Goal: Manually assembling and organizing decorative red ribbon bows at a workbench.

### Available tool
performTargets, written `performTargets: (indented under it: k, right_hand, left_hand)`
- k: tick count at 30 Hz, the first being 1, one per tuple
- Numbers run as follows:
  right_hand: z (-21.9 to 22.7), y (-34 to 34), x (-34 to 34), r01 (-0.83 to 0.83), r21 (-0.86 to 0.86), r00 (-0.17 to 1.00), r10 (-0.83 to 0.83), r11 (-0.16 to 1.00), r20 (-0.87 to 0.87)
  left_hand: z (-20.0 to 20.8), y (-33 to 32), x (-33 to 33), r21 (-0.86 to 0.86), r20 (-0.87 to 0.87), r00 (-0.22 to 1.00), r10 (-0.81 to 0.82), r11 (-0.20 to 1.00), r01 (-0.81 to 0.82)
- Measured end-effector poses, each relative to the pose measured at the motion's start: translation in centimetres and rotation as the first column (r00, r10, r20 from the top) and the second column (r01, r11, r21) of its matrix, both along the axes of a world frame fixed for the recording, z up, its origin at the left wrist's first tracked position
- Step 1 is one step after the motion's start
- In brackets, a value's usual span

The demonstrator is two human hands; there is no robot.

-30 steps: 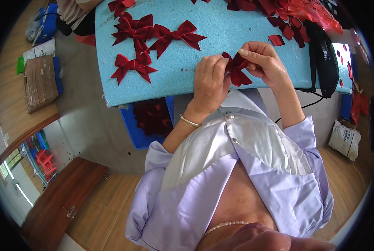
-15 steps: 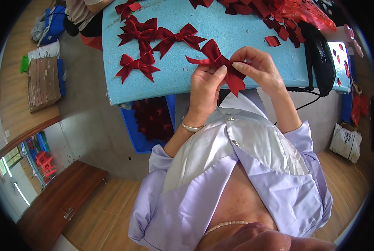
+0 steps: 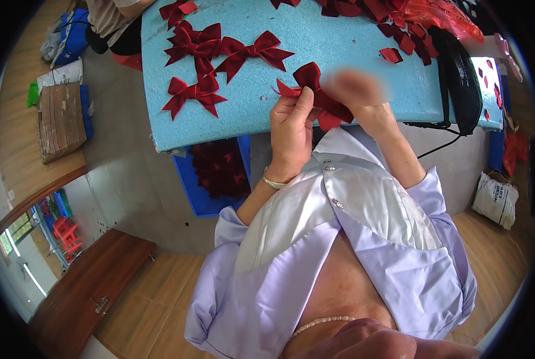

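Observation:
A dark red velvet bow [image 3: 309,76] is held above the near edge of the light blue table, its loops and tails spread out. My left hand [image 3: 292,119] pinches it at the lower left, thumb on top and fingers curled beneath. Beside the bow's right half is my right hand [image 3: 357,90]; a blur covers its fingers, so their grip cannot be made out. Farther left, several finished-looking red bows lie on the table, among them a single bow [image 3: 194,96] nearest the front and another bow [image 3: 255,52] behind it.
Cut red ribbon pieces [image 3: 405,43] are scattered at the far right of the blue table [image 3: 243,113], by a red plastic bag [image 3: 444,18]. A black bag [image 3: 462,84] hangs over its right side. Under the table stands a blue bin [image 3: 189,191] of red pieces. Another person's arm [image 3: 132,8] shows at upper left.
The bow has turned and now hangs a little lower in my left hand. My right hand has shifted slightly left and its fingers have become blurred.

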State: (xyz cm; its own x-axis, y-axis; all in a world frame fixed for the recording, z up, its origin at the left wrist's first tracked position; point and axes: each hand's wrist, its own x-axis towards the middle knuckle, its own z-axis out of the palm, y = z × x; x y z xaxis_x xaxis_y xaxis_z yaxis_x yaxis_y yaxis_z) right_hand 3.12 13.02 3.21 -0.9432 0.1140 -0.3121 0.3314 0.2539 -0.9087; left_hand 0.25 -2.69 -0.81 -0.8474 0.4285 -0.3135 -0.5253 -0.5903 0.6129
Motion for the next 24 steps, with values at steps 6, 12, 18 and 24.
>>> performTargets:
  k: [6, 12, 18, 24]
  right_hand:
    - [-1.8, -0.4, 0.2, 0.148, -0.389, 0.971, -0.207, 0.909, -0.117]
    - [-0.2, -1.2, -0.4, -0.016, 0.064, 0.99, 0.025, 0.998, -0.14]
    - [-1.8, 0.0, -0.4, 0.141, -0.367, 0.967, -0.207, 0.919, -0.149]
    - [-0.3, -0.4, -0.4, -0.001, 0.024, 0.976, 0.006, 1.0, -0.219]
  left_hand:
    - [0.5, -0.2, -0.7, -0.093, -0.089, 0.992, 0.093, 0.991, -0.101]
    - [0.7, 0.2, 0.0, -0.02, -0.026, 0.994, 0.108, 0.994, -0.108]
    - [0.7, 0.0, -0.5, -0.063, -0.035, 0.987, 0.157, 0.985, -0.159]
    - [0.6, 0.0, 0.2, 0.007, -0.038, 0.998, 0.048, 0.999, -0.048]
